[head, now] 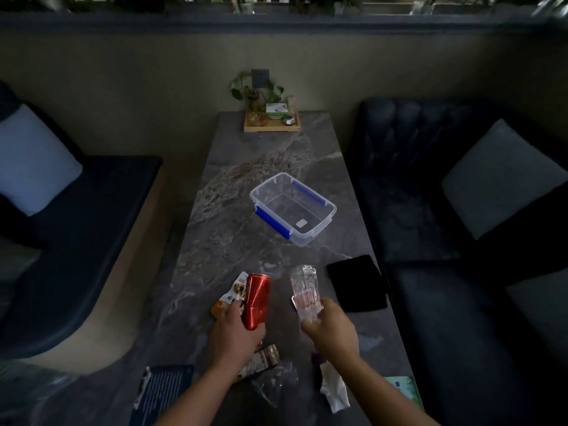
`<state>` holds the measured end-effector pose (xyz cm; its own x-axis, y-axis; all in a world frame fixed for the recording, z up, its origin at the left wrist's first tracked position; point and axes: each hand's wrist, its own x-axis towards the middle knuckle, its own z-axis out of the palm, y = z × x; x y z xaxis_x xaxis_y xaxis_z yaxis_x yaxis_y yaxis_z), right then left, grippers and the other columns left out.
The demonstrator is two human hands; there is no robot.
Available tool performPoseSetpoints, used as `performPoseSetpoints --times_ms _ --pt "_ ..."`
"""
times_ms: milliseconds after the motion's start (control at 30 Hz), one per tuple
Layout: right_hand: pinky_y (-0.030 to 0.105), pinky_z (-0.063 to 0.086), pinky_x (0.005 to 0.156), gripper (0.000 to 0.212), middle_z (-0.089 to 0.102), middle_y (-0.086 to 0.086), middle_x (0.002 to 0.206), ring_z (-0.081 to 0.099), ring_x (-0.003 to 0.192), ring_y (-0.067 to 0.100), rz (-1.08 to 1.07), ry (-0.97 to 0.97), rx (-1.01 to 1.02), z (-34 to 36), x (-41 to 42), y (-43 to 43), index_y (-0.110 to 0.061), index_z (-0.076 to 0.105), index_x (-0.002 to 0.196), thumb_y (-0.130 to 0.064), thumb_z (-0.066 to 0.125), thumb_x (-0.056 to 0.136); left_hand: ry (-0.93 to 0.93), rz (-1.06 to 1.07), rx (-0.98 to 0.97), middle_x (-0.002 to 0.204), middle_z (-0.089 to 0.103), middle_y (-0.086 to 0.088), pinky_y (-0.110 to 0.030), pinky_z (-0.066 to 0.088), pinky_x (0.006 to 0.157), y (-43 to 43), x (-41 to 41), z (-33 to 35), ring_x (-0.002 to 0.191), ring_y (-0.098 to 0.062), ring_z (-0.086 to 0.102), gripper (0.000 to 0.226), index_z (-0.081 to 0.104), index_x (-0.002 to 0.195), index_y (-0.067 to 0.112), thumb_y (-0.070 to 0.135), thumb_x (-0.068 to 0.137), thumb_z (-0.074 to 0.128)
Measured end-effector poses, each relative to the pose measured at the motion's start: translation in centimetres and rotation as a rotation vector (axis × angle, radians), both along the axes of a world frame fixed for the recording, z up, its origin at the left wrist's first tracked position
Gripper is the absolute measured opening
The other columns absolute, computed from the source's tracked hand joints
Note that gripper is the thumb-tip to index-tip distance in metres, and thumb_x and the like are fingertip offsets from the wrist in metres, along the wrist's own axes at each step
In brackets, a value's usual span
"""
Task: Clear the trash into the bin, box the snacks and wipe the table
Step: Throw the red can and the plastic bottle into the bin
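Observation:
My left hand (236, 333) grips a dented red can (257, 299) by its lower end, just above the grey marble table (221, 229). An orange snack packet (233, 295) lies under and left of the can. My right hand (330, 329) holds a crumpled clear plastic bottle (304, 290) by its bottom. An empty clear box with blue clips (292, 209) stands open at the table's middle. Near my wrists lie a brown snack packet (264, 359), a clear plastic wrapper (275, 384) and a white wrapper (333, 387).
A black cloth (358, 282) lies at the right edge. A dark blue booklet (163, 392) sits at front left, a green packet (402, 390) at front right. A wooden tray (272, 126) with a plant stands at the far end. Dark sofas flank the table.

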<state>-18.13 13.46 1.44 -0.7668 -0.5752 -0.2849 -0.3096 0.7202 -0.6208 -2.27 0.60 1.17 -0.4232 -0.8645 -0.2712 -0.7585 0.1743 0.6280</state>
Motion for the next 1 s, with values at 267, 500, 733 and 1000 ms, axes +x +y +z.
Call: performPoseSetpoints --times_ms 267,500,733,1000 --pt "0.032 0.055 0.066 0.039 0.066 -0.011 0.092 0.064 0.077 0.006 0.001 0.019 -0.034 0.9 1.5 4.2 -0.036 0.057 0.108 -0.051 0.067 0.073 0.091 -0.018 0.013 0.117 0.057 0.002 -0.029 0.047 0.077 3.0 1.0 1.7 0.102 -0.017 0.059 0.058 0.049 0.128 0.024 0.034 0.079 0.078" --pt "0.034 0.054 0.070 0.040 0.066 -0.013 0.089 0.066 0.082 0.011 -0.210 0.069 -0.049 3.2 5.7 8.5 -0.033 0.059 0.111 -0.049 0.070 0.077 0.170 -0.199 0.035 0.103 0.063 0.006 -0.025 0.052 0.074 4.4 2.0 2.0 0.089 -0.009 0.061 0.046 0.054 0.111 0.030 0.036 0.074 0.081" --pt "0.033 0.054 0.070 0.049 0.061 -0.015 0.088 0.063 0.079 0.007 -0.486 0.076 -0.062 4.8 12.7 15.1 -0.030 0.058 0.118 -0.053 0.073 0.076 0.152 -0.464 0.034 0.108 0.056 0.002 -0.040 0.053 0.085 8.3 3.6 1.7 0.093 -0.015 0.058 0.056 0.055 0.120 0.026 0.040 0.071 0.080" --pt "0.023 0.051 0.069 0.053 0.063 -0.016 0.098 0.060 0.082 0.002 -0.696 0.062 -0.022 4.9 17.5 23.1 -0.032 0.055 0.126 -0.043 0.076 0.078 0.148 -0.689 0.066 0.106 0.058 0.002 -0.041 0.051 0.085 15.5 3.8 1.6 0.094 -0.018 0.057 0.061 0.055 0.123 0.025 0.041 0.070 0.080"
